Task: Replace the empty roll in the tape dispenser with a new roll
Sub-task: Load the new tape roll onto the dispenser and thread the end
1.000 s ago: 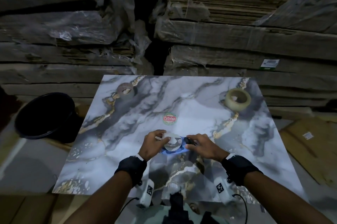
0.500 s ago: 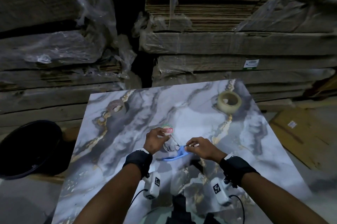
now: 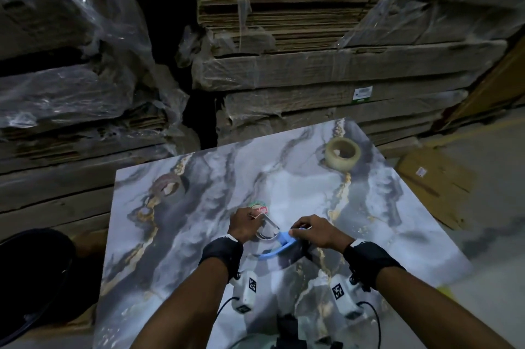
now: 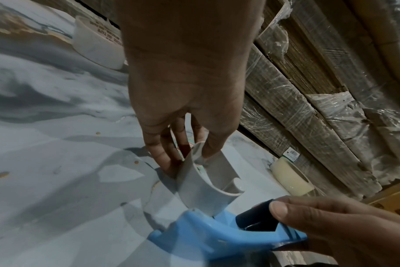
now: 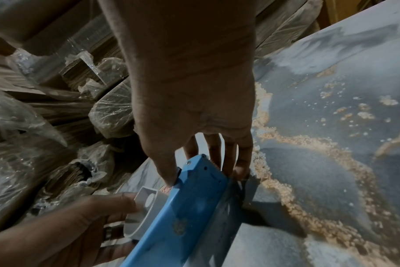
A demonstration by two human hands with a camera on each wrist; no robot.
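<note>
On the marble table (image 3: 369, 235) a blue tape dispenser (image 3: 279, 246) sits tilted between my hands. My right hand (image 3: 315, 230) grips its front end, thumb on the black part (image 4: 258, 216) and fingers behind the blue body (image 5: 189, 207). My left hand (image 3: 245, 223) pinches the rim of the dispenser's grey roll holder (image 4: 201, 182), which carries no tape. The new, pale roll (image 3: 343, 153) lies at the table's far right. The empty core (image 3: 167, 184) lies at the far left, also visible in the left wrist view (image 4: 96, 47).
A red-and-green sticker (image 3: 258, 206) sits on the table just beyond my left hand. Plastic-wrapped stacks of flat cardboard (image 3: 312, 64) rise close behind the table. A black bin (image 3: 31, 277) stands on the floor at the left, loose cardboard (image 3: 434, 181) at the right.
The dispenser has gone from flat to tilted, with the grey holder now raised on the left hand's side. Both hands kept their hold. The head view swung left.
</note>
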